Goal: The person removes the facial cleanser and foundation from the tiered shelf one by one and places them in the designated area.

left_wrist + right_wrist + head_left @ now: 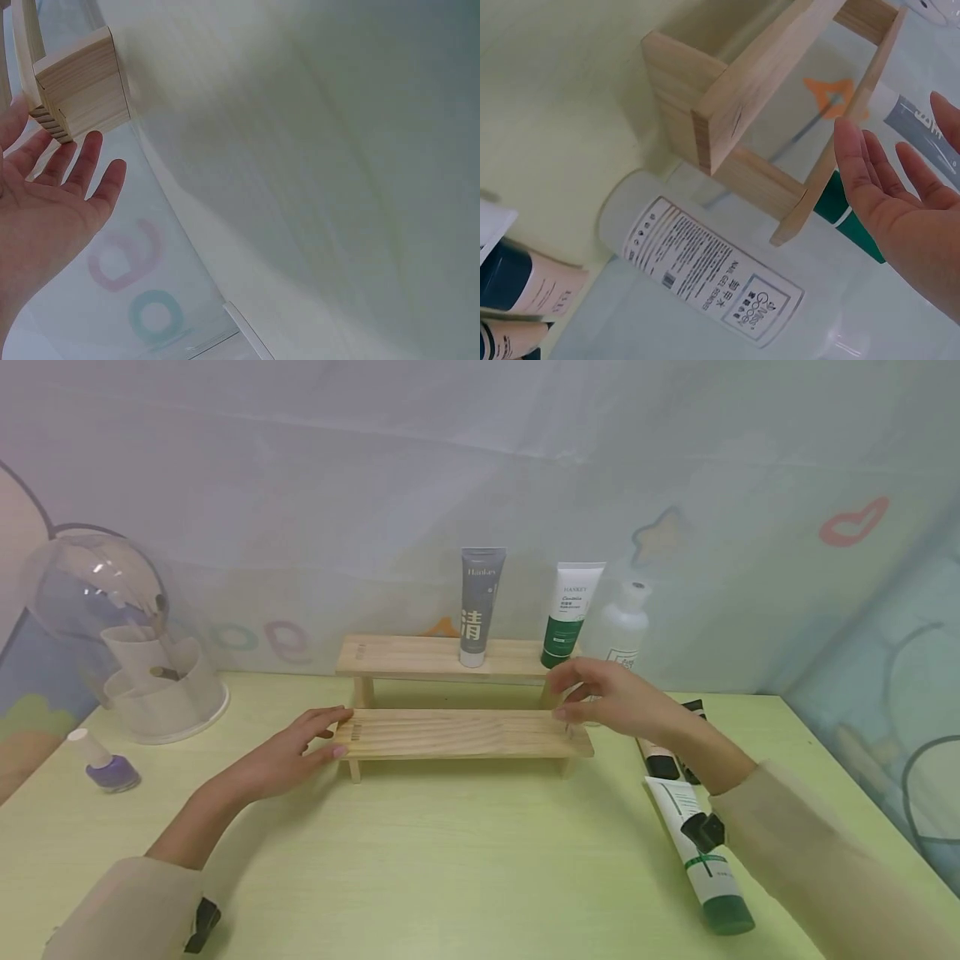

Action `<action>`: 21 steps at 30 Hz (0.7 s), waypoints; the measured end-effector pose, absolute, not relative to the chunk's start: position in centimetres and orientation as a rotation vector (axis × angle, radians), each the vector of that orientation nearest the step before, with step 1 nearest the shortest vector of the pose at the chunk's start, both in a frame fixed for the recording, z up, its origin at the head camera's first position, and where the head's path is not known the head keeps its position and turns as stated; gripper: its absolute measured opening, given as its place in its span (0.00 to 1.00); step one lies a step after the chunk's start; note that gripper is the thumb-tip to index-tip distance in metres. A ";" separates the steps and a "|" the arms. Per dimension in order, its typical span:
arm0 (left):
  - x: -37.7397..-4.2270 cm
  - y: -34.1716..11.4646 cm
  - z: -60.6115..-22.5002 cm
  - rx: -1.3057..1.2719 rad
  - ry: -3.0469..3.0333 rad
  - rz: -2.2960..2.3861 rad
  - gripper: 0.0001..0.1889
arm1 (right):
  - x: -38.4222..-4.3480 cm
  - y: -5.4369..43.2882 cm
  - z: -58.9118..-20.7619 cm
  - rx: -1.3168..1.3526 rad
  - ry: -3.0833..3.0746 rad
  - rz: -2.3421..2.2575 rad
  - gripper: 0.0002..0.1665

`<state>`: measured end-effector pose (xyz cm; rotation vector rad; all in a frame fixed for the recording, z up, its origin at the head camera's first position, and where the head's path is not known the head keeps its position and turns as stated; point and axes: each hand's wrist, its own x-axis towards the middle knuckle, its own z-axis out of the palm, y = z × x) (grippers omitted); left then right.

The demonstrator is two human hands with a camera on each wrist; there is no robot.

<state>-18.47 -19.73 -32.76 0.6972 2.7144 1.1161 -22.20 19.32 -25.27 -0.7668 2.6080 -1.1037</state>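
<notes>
the left hand is lying flat, fingers straight, touching the left end of the wooden rack — its lower step. the right hand is hovering with relaxed fingers apart at the right end. the rack is standing on the tabletop, two tubes upright on its upper step.

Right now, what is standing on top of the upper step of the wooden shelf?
On the upper step stand a grey tube and a green-and-white tube, caps down. The right hand covers that step's right end.

Soft even light, wide-angle warping, blurred wrist views.
</notes>
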 end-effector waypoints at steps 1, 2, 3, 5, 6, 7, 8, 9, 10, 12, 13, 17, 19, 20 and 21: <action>-18.5 -19.7 -32.8 0.697 2.716 1.114 0.29 | -22.2 19.1 -25.2 -0.765 2.605 -1.112 0.20; -18.5 -19.7 -32.8 0.700 2.717 1.113 0.29 | -22.2 18.9 -25.2 -0.764 2.601 -1.121 0.20; -18.5 -19.7 -32.8 0.702 2.719 1.111 0.29 | -22.2 18.7 -25.2 -0.760 2.596 -1.131 0.21; -18.5 -19.8 -32.8 0.700 2.719 1.109 0.29 | -22.3 18.3 -25.1 -0.762 2.591 -1.145 0.21; -18.5 -19.8 -32.8 0.700 2.720 1.107 0.29 | -22.3 18.1 -25.1 -0.763 2.585 -1.157 0.21; -18.5 -19.8 -32.8 0.699 2.719 1.107 0.29 | -22.3 17.9 -25.0 -0.766 2.578 -1.166 0.22; -18.5 -19.8 -32.8 0.698 2.719 1.106 0.29 | -22.3 17.7 -25.0 -0.768 2.575 -1.176 0.22; -18.5 -19.8 -32.8 0.696 2.719 1.106 0.29 | -22.4 17.5 -25.0 -0.768 2.569 -1.191 0.22; -18.5 -19.8 -32.8 0.694 2.719 1.106 0.29 | -22.4 17.2 -24.9 -0.766 2.566 -1.201 0.23; -18.5 -19.8 -32.8 0.694 2.717 1.109 0.29 | -22.6 16.8 -24.9 -0.762 2.550 -1.235 0.23; -18.5 -19.8 -32.8 0.695 2.716 1.111 0.29 | -22.6 16.6 -24.8 -0.759 2.541 -1.253 0.24; -18.5 -19.8 -32.9 0.699 2.714 1.115 0.29 | -23.2 15.8 -24.8 -0.778 2.505 -1.325 0.25; -18.6 -19.8 -32.9 0.701 2.714 1.114 0.29 | -23.4 15.5 -24.8 -0.785 2.502 -1.355 0.25; -18.5 -19.8 -32.9 0.700 2.713 1.115 0.29 | -23.6 15.3 -24.8 -0.787 2.502 -1.371 0.25; -18.5 -19.8 -32.8 0.699 2.713 1.114 0.29 | -23.7 15.1 -24.8 -0.791 2.502 -1.389 0.25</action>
